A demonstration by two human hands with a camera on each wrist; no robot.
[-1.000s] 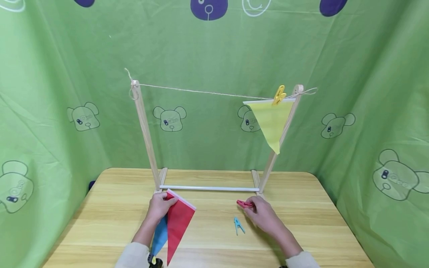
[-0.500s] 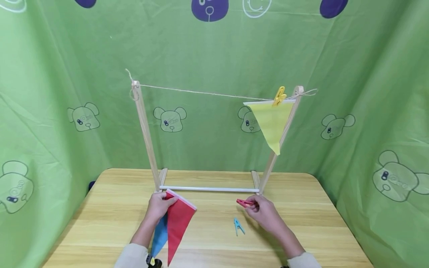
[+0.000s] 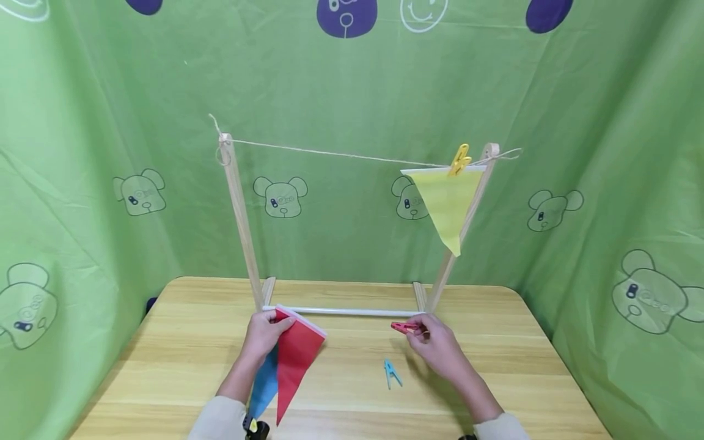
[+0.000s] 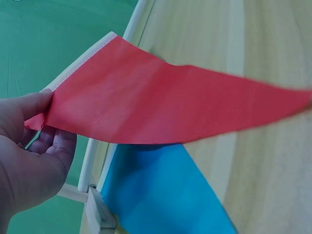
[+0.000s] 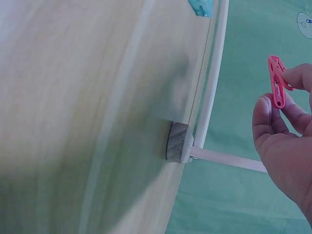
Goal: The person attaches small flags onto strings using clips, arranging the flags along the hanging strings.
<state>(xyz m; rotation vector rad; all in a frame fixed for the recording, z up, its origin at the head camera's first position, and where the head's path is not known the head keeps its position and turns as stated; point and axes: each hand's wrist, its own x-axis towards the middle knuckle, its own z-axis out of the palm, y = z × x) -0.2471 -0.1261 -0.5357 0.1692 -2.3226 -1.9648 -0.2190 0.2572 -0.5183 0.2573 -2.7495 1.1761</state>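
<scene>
My left hand [image 3: 264,336] pinches a red triangular pennant [image 3: 297,348] near one end of its white top edge; its point hangs toward me. Partly covered by it is a blue pennant [image 4: 161,185], low over or on the table. Between the thumb and fingers of my right hand [image 3: 440,345] is a small red clothespin [image 5: 276,80], held above the table. A light blue clothespin [image 3: 392,371] lies on the table between the two hands. On the string [image 3: 330,151] hangs a yellow pennant [image 3: 447,198], clipped by a yellow clothespin [image 3: 459,160].
The string is tied between a left wooden post [image 3: 242,220] and a right wooden post [image 3: 467,226]. A white rod [image 3: 346,311] joins them low down, near the back of the wooden table [image 3: 495,366]. Green printed cloth [image 3: 341,244] surrounds the table.
Both hands have moved slightly up and forward. The red pennant has lifted a little and swung right in my left hand; the red clothespin has risen a little with my right.
</scene>
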